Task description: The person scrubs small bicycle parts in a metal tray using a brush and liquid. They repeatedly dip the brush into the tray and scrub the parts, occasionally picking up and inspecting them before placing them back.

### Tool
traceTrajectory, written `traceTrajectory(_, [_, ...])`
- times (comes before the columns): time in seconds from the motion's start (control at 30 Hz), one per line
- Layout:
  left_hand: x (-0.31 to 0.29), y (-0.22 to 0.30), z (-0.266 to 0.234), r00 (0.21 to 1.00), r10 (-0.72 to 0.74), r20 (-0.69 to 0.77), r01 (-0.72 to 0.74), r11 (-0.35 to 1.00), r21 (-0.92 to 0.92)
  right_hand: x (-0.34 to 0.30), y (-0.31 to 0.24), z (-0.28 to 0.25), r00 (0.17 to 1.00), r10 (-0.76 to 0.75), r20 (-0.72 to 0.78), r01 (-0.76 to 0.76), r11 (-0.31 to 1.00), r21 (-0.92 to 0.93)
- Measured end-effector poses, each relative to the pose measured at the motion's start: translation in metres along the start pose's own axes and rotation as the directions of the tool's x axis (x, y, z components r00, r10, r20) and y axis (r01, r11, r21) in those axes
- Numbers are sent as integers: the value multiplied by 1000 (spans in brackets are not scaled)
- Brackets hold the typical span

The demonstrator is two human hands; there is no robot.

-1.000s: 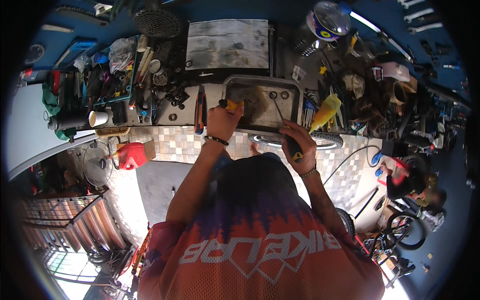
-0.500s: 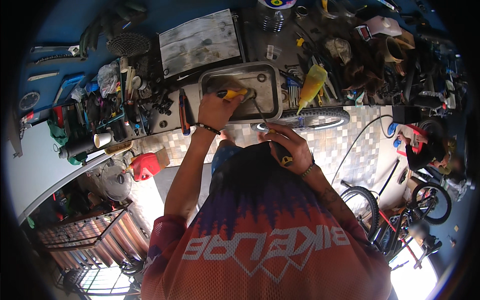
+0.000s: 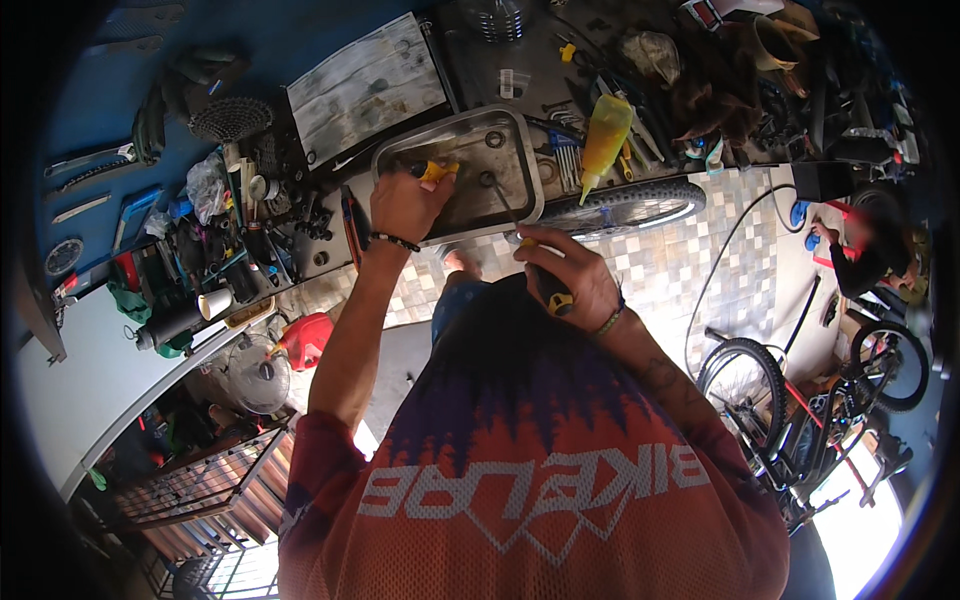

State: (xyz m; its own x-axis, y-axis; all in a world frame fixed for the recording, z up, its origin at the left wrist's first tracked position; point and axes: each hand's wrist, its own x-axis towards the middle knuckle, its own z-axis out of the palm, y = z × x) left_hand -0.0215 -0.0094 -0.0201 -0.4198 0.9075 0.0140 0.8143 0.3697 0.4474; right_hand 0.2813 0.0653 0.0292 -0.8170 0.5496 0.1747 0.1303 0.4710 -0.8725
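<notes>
My left hand (image 3: pixel 405 208) is closed round a short yellow tool (image 3: pixel 437 171) over the left side of a shallow metal tray (image 3: pixel 536 160). The tool's dark end is partly hidden, so its kind is unclear. In my right hand (image 3: pixel 582 282) is a screwdriver (image 3: pixel 547 289) with a black and yellow handle, its thin shaft slanting over the tray's near rim. The shaft's tip meets a small dark ring (image 3: pixel 487 179) inside the tray. Farther back in the tray lies another ring (image 3: pixel 494 139).
Right of the tray lies a yellow squeeze bottle (image 3: pixel 606 140) among hand tools. A stained sheet (image 3: pixel 365 80) lies behind it, and a utility knife (image 3: pixel 354 225) to its left. Below the bench edge shows a bicycle wheel (image 3: pixel 630 215). Another person (image 3: pixel 868 250) is at far right.
My left hand has drawn the yellow tool leftward, away from the ring at the screwdriver's tip. My right hand keeps the screwdriver at the ring. The whole view has shifted and tilted slightly.
</notes>
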Motion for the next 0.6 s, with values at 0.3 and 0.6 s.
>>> traceTrajectory(0.3, [-5, 25, -20, 986, -143, 89, 166, 916, -366, 6, 15, 1, 993, -70, 90, 70, 997, 13])
traceTrajectory(0.6, [-4, 31, -22, 995, -85, 54, 93, 981, -173, 4, 9, -3, 994, -48, 99, 46, 999, 25])
